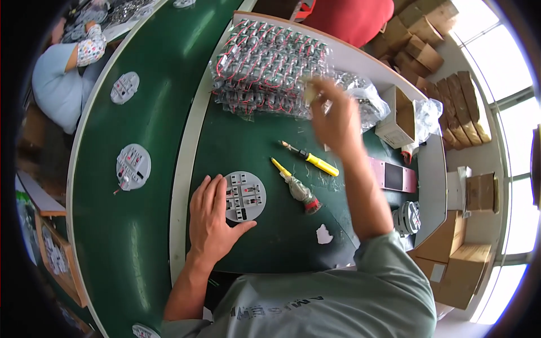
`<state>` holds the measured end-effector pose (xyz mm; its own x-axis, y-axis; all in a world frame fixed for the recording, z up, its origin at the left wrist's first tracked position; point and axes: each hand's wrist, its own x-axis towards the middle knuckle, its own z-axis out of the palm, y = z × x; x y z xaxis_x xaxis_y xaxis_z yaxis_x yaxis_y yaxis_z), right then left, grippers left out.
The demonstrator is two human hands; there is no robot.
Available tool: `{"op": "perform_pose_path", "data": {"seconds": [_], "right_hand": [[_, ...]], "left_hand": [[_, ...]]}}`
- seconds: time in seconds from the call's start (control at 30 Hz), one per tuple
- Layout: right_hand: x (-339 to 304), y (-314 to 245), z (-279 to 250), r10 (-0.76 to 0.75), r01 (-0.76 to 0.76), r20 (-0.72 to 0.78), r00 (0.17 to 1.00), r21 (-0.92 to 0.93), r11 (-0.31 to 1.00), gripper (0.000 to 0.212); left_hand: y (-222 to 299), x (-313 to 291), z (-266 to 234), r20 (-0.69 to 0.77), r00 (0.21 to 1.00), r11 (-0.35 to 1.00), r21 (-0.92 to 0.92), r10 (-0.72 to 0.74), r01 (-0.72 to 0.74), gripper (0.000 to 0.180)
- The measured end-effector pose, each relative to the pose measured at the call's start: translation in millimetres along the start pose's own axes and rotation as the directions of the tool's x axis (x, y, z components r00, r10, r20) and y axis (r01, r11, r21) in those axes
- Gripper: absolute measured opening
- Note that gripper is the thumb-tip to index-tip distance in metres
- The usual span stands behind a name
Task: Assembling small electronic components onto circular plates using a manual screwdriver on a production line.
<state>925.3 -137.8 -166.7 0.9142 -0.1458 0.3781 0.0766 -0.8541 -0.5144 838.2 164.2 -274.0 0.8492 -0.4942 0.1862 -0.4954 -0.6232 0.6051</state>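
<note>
A round grey plate (260,197) with black-and-white socket-like parts lies on the green work surface. My left hand (211,222) holds it there, fingers over its left rim and thumb along its lower edge. My right hand (338,121) is raised at the front right of a stack of small motor-like parts with red wires (270,62). It is blurred, its fingertips drawn together around a small pale thing I cannot make out. Between my hands lie a yellow-handled screwdriver-like tool (321,163) and a yellow-tipped tool (297,188) with a wrapped body and red end.
Similar round plates (134,167) sit on the green belt (158,112) at left. An open carton (397,118), a pink panel with a dark window (394,176), stacked round parts (407,218) and a torn white scrap (324,234) are at right. Another person's arm (90,50) shows at far left.
</note>
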Motion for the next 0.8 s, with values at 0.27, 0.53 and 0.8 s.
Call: {"op": "perform_pose_path", "data": {"seconds": [0.27,0.53,0.8], "right_hand": [[125.7,112.8,-20.0,-0.118,0.12,0.029,0.993,-0.122,0.985,0.035],[129.9,104.6,-39.4,-0.033,0.026,0.242,0.97,0.032,0.999,0.037],[102.4,103.0,-82.2,0.014,-0.015,0.389,0.921,0.0,1.0,0.028]], "left_hand": [[-1.6,8.6,3.3,0.013,1.0,1.0,-0.002,0.009,-0.009,0.111],[-1.5,11.5,0.6,0.023,1.0,1.0,-0.005,-0.008,0.008,0.114],[4.3,17.3,2.5,0.02,1.0,1.0,-0.014,0.003,-0.002,0.111]]}}
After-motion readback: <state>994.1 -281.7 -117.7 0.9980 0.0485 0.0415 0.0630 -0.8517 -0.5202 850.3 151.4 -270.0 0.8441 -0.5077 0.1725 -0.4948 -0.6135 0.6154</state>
